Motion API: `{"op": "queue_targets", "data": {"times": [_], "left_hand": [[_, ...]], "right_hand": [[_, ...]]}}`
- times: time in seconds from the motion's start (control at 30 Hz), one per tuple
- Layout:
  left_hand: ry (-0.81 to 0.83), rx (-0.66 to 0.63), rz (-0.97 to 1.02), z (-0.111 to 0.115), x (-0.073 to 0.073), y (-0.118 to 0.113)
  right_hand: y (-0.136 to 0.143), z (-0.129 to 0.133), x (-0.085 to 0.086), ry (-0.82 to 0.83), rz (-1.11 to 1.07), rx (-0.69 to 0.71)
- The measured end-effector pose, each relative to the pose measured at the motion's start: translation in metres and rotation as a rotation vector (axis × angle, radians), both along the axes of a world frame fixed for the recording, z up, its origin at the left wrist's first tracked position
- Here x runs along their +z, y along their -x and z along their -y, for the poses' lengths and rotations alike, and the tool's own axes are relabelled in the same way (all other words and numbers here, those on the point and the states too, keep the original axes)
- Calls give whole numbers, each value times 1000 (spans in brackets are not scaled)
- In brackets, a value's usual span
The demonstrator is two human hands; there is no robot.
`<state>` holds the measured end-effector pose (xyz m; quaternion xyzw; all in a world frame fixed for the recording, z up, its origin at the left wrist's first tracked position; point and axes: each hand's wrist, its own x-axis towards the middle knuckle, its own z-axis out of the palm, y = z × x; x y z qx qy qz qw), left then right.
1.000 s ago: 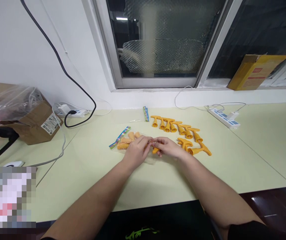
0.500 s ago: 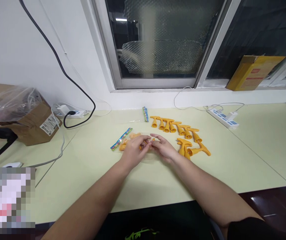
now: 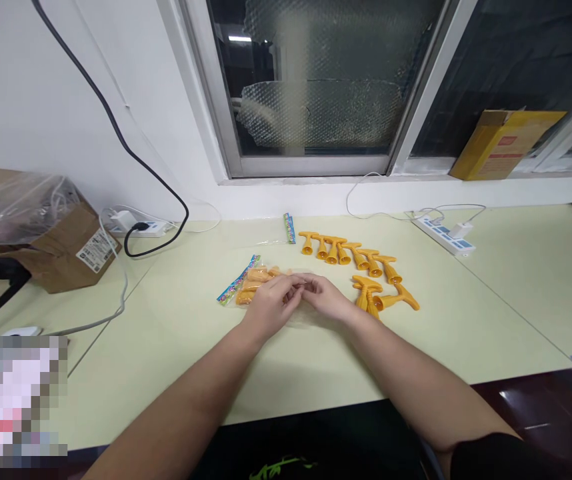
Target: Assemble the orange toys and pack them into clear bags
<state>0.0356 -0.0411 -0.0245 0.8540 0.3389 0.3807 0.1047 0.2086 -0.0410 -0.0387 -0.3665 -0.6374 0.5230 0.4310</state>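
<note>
A clear plastic bag (image 3: 259, 283) with a blue patterned header strip lies on the table, several yellow plastic T-shaped pieces inside it. My left hand (image 3: 277, 299) is closed on the bag's near right part, fingertips pinched. Meeting it fingertip to fingertip, my right hand (image 3: 323, 295) is also closed on the bag's edge. The plastic between the fingers is mostly hidden. To the right, loose yellow T-shaped pieces with hollow cone ends (image 3: 361, 256) lie in a curved row, and several more (image 3: 367, 293) lie just beyond my right hand.
Behind the hands lies a flat clear bag with a blue header (image 3: 290, 229). A power strip (image 3: 443, 235) sits at the back right, another (image 3: 149, 229) at the back left. A cardboard box (image 3: 66, 257) stands at the left. A yellow carton (image 3: 509, 147) leans on the window.
My fingertips have drawn closer together on the bag. My right-hand fingers, stretched out before, are now curled in. More of the yellow pieces inside the bag shows.
</note>
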Motion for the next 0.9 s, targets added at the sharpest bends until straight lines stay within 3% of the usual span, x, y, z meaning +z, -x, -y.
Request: {"op": "queue_targets", "data": {"times": [0.13, 0.23, 0.37, 0.47, 0.67, 0.8, 0.9], "left_hand": [[13, -7, 8, 0, 1, 0], [10, -24, -8, 2, 4, 1], [-5, 2, -48, 2, 5, 1], [-9, 34, -71, 2, 5, 2], [42, 131, -138, 4, 7, 0], [67, 107, -149, 3, 5, -1], [88, 86, -120, 3, 3, -2]], "right_hand": [[-27, 3, 21, -152, 502, -98], [-69, 2, 37, -150, 734, -420], [-136, -2, 42, 113, 1014, -606], [-163, -7, 31, 267, 1068, -545], [-139, -15, 19, 253, 1094, -408], [-121, -18, 21, 210, 1099, -435], [-120, -18, 25, 177, 960, -442]]}}
